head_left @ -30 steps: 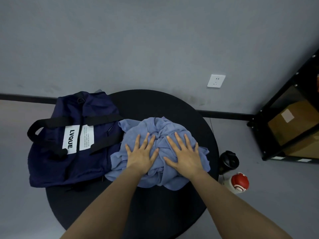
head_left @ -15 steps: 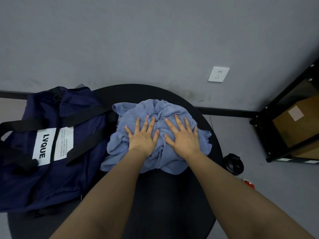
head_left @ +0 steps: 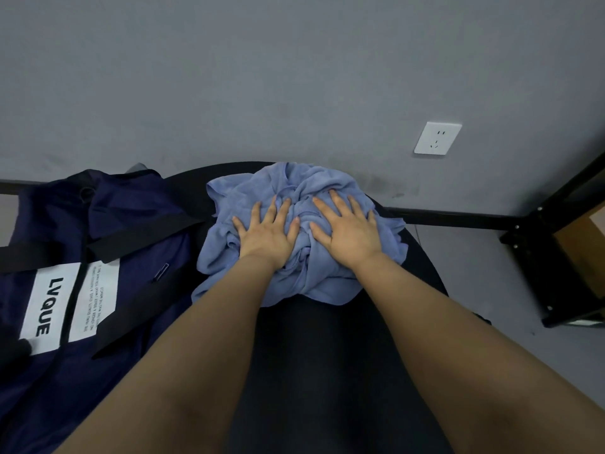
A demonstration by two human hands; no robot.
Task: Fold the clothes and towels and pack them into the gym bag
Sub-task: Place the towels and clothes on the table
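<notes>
Both hands flat, palms down, fingers straight and spread, pressing on a crumpled light blue cloth (head_left: 294,191). Left hand (head_left: 266,235) on the cloth's left half, right hand (head_left: 352,231) on its right half; thumbs near each other, not touching. Cloth lies bunched at the far side of the round black counter (head_left: 327,355). Navy gym bag (head_left: 98,273), black straps, white "LVQUE" label, lies just left of the cloth, touching its edge. White wall socket (head_left: 437,138) behind; black shelf frame (head_left: 553,244) at right.
</notes>
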